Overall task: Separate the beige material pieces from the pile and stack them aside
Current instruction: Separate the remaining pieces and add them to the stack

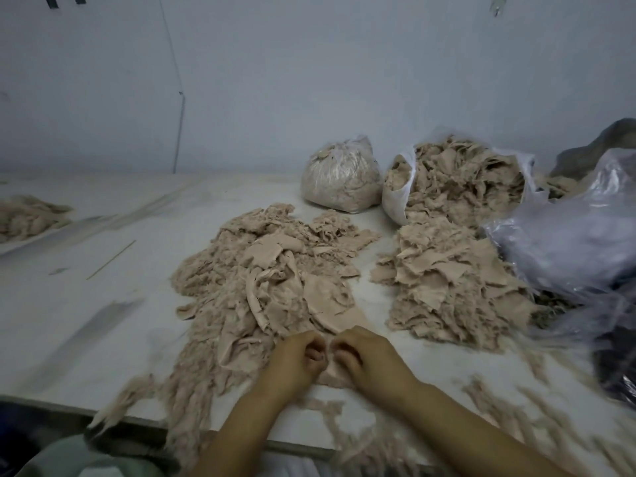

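Your left hand (pixel 298 360) and right hand (pixel 365 357) meet knuckle to knuckle, fingers curled onto one beige piece (pixel 332 370) at the pile (pixel 261 280)'s near edge — likely to peel it free. The sorted stack (pixel 451 284) waits to the right — within easy reach.

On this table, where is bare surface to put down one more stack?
Bare table lies left of the big pile, up to a far-left heap. A narrow strip runs between the pile and the stack. Bags and loose scraps crowd the right.
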